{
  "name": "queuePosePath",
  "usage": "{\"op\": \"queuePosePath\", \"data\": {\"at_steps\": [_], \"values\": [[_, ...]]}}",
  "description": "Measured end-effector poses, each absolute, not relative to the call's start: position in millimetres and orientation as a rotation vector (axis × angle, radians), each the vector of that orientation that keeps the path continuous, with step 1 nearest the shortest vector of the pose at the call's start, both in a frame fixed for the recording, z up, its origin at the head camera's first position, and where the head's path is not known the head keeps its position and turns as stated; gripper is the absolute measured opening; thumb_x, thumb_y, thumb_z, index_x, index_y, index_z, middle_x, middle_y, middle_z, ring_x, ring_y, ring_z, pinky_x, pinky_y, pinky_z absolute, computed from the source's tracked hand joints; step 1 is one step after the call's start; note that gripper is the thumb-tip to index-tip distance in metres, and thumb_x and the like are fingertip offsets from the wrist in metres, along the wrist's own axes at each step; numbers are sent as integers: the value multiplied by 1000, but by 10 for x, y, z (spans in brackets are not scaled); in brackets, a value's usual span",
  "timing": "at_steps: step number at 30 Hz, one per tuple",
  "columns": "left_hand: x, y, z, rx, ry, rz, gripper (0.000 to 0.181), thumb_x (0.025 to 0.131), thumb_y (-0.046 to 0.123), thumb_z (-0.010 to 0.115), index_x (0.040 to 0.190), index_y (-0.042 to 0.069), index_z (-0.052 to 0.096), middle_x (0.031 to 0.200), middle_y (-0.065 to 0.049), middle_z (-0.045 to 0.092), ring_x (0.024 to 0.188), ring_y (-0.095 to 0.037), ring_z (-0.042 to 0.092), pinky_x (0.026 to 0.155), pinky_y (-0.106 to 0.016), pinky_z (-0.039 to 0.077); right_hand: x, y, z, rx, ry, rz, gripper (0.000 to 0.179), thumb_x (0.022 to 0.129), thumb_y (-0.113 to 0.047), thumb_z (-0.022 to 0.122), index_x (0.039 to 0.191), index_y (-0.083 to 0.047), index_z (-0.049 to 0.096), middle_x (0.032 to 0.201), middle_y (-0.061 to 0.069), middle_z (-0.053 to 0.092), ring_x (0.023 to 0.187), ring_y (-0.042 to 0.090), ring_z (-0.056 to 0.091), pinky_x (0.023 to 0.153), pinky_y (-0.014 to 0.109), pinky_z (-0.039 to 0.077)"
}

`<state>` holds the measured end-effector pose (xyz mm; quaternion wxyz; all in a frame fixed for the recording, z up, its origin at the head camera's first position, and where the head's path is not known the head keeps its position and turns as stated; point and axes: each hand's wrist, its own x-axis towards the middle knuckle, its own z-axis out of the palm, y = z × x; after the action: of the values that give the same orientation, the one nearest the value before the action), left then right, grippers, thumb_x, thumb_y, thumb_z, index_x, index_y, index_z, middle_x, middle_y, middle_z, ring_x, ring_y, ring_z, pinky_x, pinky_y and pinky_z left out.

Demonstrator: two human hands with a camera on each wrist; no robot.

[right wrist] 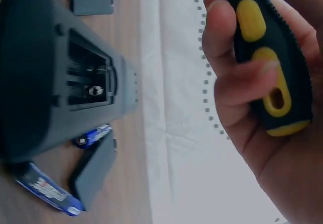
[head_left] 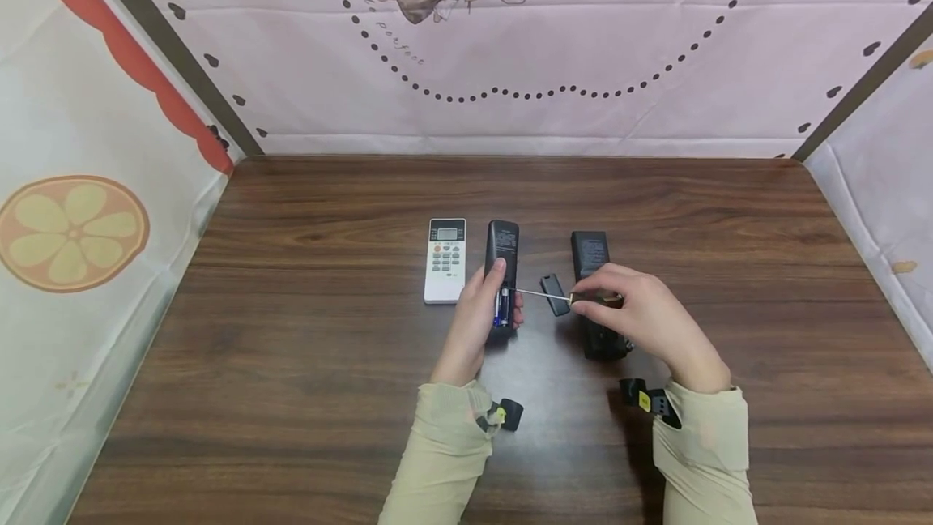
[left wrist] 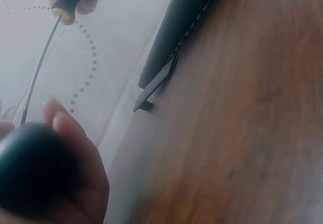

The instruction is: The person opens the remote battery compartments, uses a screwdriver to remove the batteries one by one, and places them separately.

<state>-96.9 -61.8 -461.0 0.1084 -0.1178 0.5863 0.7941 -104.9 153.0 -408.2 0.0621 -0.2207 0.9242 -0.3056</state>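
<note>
One black remote (head_left: 503,241) gripped in left hand (head_left: 477,306), screwdriver (head_left: 603,299) held in right hand (head_left: 649,313)

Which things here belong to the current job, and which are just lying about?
Likely in the job:
black remote, in the left hand
screwdriver, in the right hand, tip at that remote
batteries inside it
cover between the black remotes, probably

Apparently lying about:
white remote
second black remote, compartment open
loose batteries
second cover

The pink cloth (head_left: 583,39) reads "oyable perfect"; print on the held black remote (head_left: 503,240) is illegible.
</note>
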Motion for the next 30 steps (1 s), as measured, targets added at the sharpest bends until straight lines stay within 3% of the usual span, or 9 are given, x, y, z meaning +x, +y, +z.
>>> {"op": "queuePosePath", "data": {"at_steps": [4, 12, 17, 24, 30], "values": [[-970, -614, -4609, -337, 1779, 2314, 48, 85, 50, 51, 110, 10, 50, 73, -10, 56, 53, -15, 55, 52, -28, 49, -1013, 1486, -4020, -759, 2904, -855, 21, 81, -36, 64, 97, -24, 67, 92, -13, 59, 80, 7, 56, 70, 33, 47], [-876, -611, -4400, -242, 1964, 2185, 31, 90, 21, 53, 112, 0, 47, 73, -11, 53, 52, -17, 51, 51, -27, 44, -842, 1283, -3819, -843, 3139, -594, 18, 75, -28, 71, 91, -19, 71, 86, -10, 63, 67, 9, 60, 58, 32, 48], [-860, -575, -4409, -170, 1952, 2161, 31, 90, 19, 53, 111, -1, 46, 71, -10, 51, 50, -17, 49, 49, -26, 43, -785, 1242, -3669, -704, 3104, -519, 17, 74, -25, 73, 89, -17, 71, 84, -5, 66, 65, 14, 61, 57, 35, 48], [-845, -598, -4384, -133, 1843, 2214, 32, 88, 18, 56, 113, 0, 46, 71, -10, 51, 49, -17, 49, 49, -26, 44, -815, 1269, -3586, -696, 2996, -585, 14, 75, -34, 70, 81, -21, 69, 74, -11, 63, 56, 3, 51, 54, 27, 43], [-885, -628, -4443, -56, 1718, 2224, 34, 87, 17, 58, 115, 1, 45, 72, -8, 51, 51, -17, 48, 50, -27, 44, -820, 1336, -3578, -759, 2992, -664, 10, 74, -32, 72, 80, -23, 70, 73, -13, 63, 55, 0, 49, 54, 25, 42]]}}
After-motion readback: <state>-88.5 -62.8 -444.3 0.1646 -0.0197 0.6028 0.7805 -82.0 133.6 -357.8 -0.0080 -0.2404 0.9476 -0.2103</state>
